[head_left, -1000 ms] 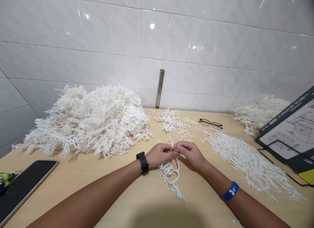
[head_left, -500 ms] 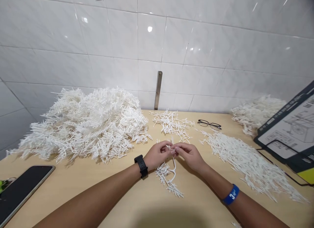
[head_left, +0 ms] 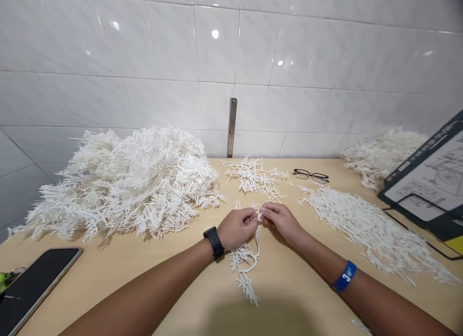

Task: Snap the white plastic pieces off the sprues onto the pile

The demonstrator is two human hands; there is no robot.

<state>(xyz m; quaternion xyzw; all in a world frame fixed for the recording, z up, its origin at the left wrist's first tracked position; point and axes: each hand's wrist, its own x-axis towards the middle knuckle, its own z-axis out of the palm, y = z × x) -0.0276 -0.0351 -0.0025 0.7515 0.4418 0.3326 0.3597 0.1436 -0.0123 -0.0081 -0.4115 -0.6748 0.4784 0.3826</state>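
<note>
Both my hands meet over the middle of the table, pinching a white branched plastic sprig [head_left: 245, 266] whose twiggy ends hang below toward me. My left hand [head_left: 237, 228], with a black watch on the wrist, is closed around its upper part, fingers curled inward. Thumb and fingertips of my right hand [head_left: 280, 221] pinch the same sprig just to the right; a blue band circles that forearm. The fingers hide exactly where the pieces join. Just beyond the hands lies a small group of loose white sprigs [head_left: 253, 176].
A large heap of white sprigs [head_left: 137, 181] fills the left side. On the right are a flatter pile of thin white pieces [head_left: 365, 230], another heap [head_left: 387, 152], and a dark printed box [head_left: 430, 181]. Eyeglasses [head_left: 310, 175] lie near the wall; a phone [head_left: 39, 283] is front left.
My left hand has turned over and curled more tightly, and my right fingertips have moved slightly apart from it. The hanging sprig has swung a little left and lower.
</note>
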